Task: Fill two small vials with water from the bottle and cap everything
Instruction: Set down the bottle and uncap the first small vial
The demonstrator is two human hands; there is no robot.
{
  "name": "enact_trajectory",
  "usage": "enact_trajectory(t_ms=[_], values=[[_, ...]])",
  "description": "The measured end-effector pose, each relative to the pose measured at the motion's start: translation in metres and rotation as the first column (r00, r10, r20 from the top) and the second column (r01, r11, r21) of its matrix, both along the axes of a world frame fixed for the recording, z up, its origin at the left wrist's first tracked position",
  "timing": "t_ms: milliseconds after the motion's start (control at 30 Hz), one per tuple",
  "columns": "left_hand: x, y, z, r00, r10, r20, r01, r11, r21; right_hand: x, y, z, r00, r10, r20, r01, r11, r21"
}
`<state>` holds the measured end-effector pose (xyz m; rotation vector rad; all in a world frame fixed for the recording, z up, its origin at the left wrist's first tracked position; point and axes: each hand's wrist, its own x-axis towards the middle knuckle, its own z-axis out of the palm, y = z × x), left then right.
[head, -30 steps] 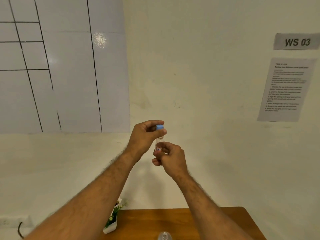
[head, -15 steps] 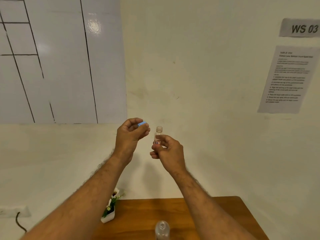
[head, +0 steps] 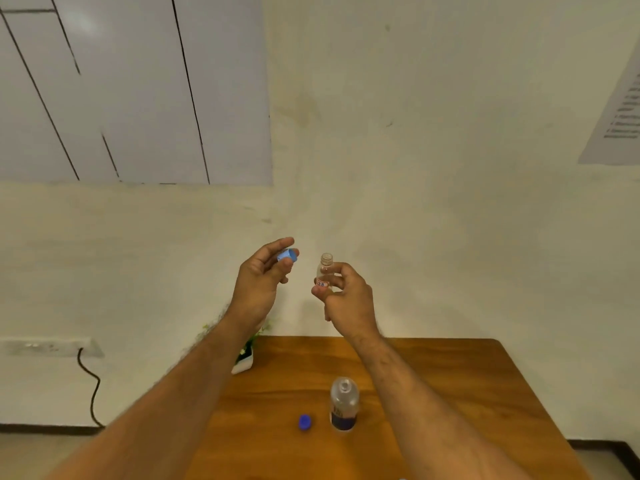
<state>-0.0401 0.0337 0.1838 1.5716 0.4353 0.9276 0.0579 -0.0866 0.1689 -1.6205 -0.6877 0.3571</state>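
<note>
My right hand (head: pixel 346 296) holds a small clear vial (head: pixel 325 270) upright by its lower part, high above the table; its mouth is uncovered and a small label shows near the bottom. My left hand (head: pixel 258 282) pinches the vial's light blue cap (head: pixel 288 254) between thumb and fingers, a little to the left of the vial. On the wooden table (head: pixel 467 393) below stands a clear water bottle (head: pixel 343 403) without its cap. Its dark blue cap (head: pixel 305 421) lies just left of it.
A small white pot with a green plant (head: pixel 244 358) sits at the table's back left corner, partly behind my left forearm. A wall socket strip (head: pixel 45 347) with a black cable is on the wall at left. A printed sheet (head: pixel 616 116) hangs at right.
The blue cap came off the vial and my left hand carried it to the left. The view tipped downward, bringing the bottle and its dark blue cap into sight.
</note>
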Motion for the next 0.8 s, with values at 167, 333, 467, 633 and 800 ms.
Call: enact_trajectory(t_ms=[167, 333, 467, 633, 800], values=[[-0.016, 0.004, -0.043, 0.992, 0.022, -0.127, -0.02, 1.0, 0.02, -0.009, 0.003, -0.042, 0.999, 0.027, -0.044, -0.031, 0.996, -0.088], [-0.034, 0.0, -0.089, 0.985, -0.034, -0.166, 0.017, 0.994, -0.107, -0.02, 0.007, -0.09, 0.997, 0.04, -0.063, -0.05, 0.985, -0.165], [-0.046, -0.004, -0.121, 0.987, -0.066, -0.146, 0.025, 0.964, -0.265, -0.031, 0.006, -0.127, 0.998, 0.006, -0.07, -0.023, 0.971, -0.238], [-0.062, -0.006, -0.166, 0.952, -0.062, -0.301, -0.003, 0.978, -0.208, -0.046, -0.004, -0.174, 0.997, 0.008, -0.083, -0.034, 0.945, -0.325], [-0.088, -0.022, -0.22, 0.794, -0.035, -0.607, -0.001, 0.998, -0.059, -0.067, -0.013, -0.22, 0.989, 0.027, -0.143, -0.084, 0.908, -0.41]])
